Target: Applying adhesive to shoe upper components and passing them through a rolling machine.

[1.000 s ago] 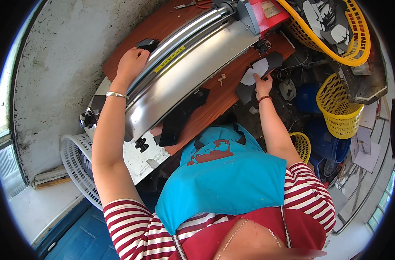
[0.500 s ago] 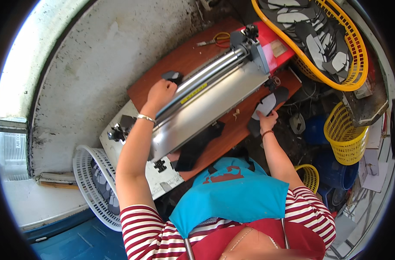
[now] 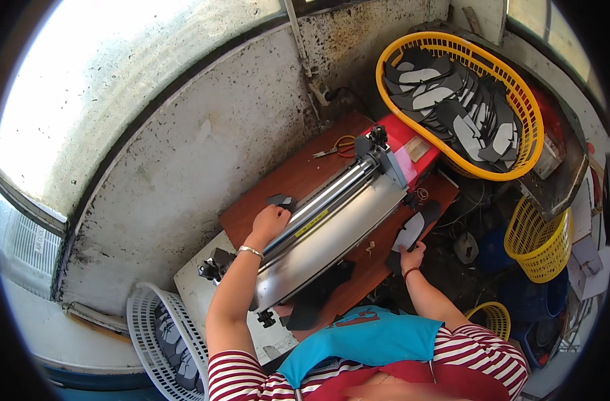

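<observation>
Right grip (image 3: pixel 412 256) clamped on flat dark-grey piece (image 3: pixel 411 231), round-ended, white-patched, left grip (image 3: pixel 271 222), hold unclear

The roller (image 3: pixel 338 190) is polished, glossy metal; the sloping plate (image 3: pixel 335 234) below it is smooth metal with a softer sheen. The tabletop (image 3: pixel 248 215) looks like smooth wood. The held dark piece (image 3: pixel 430 214) is matt and foam-like, the large yellow basket (image 3: pixel 534 144) plastic. The apron (image 3: pixel 378 337) is smooth cloth, the wall (image 3: pixel 178 180) rough and speckled with stains
</observation>
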A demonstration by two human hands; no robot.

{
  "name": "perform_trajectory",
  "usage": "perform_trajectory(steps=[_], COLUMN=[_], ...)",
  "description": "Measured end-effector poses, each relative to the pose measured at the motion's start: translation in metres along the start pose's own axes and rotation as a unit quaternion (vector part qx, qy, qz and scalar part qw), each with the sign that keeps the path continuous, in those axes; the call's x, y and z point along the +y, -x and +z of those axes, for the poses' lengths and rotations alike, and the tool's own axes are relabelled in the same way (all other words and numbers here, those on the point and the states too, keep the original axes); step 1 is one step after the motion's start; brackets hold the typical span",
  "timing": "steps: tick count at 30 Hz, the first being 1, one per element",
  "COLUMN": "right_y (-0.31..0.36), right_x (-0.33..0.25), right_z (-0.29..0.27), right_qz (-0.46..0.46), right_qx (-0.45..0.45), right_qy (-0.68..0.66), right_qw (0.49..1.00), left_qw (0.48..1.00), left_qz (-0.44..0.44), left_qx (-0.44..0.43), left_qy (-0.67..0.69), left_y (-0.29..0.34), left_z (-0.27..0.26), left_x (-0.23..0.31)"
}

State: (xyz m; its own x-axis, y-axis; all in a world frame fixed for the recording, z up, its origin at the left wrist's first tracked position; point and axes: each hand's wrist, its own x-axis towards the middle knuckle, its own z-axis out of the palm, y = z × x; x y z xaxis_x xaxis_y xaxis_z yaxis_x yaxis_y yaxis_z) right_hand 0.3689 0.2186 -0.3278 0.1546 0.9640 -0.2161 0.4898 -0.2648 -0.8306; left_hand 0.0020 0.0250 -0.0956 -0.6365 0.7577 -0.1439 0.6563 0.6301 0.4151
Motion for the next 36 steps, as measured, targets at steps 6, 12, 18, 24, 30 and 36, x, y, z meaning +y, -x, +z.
perform_trajectory(steps=[6, 12, 18, 24, 30, 36], right_y=[-0.012, -0.005, 0.052, 0.087, 0.109, 0.120], right_x=[0.028, -0.009, -0.145, -0.157, -0.186, -0.200], right_z=[-0.012, -0.095, -0.139, -0.103, -0.109, -0.063], right_qz=[0.032, -0.023, -0.424, -0.669, -0.708, -0.714], right_qx=[-0.069, -0.122, -0.033, -0.144, -0.159, -0.189], right_qy=[-0.164, -0.318, -0.134, 0.308, 0.361, 0.351], right_qw=[0.983, 0.940, 0.895, 0.660, 0.586, 0.576], left_qw=[0.999, 0.999, 0.998, 0.999, 0.999, 0.997], left_qz=[0.026, 0.031, 0.038, 0.029, 0.043, 0.035], left_qx=[0.028, 0.018, 0.042, 0.023, -0.027, -0.055], left_qy=[0.020, 0.003, -0.013, 0.005, -0.008, -0.028], left_y=[0.012, 0.007, -0.001, -0.001, 0.013, -0.002], left_z=[0.005, 0.015, -0.008, 0.003, 0.007, 0.006], left_x=[-0.003, -0.020, 0.002, 0.004, 0.004, 0.001])
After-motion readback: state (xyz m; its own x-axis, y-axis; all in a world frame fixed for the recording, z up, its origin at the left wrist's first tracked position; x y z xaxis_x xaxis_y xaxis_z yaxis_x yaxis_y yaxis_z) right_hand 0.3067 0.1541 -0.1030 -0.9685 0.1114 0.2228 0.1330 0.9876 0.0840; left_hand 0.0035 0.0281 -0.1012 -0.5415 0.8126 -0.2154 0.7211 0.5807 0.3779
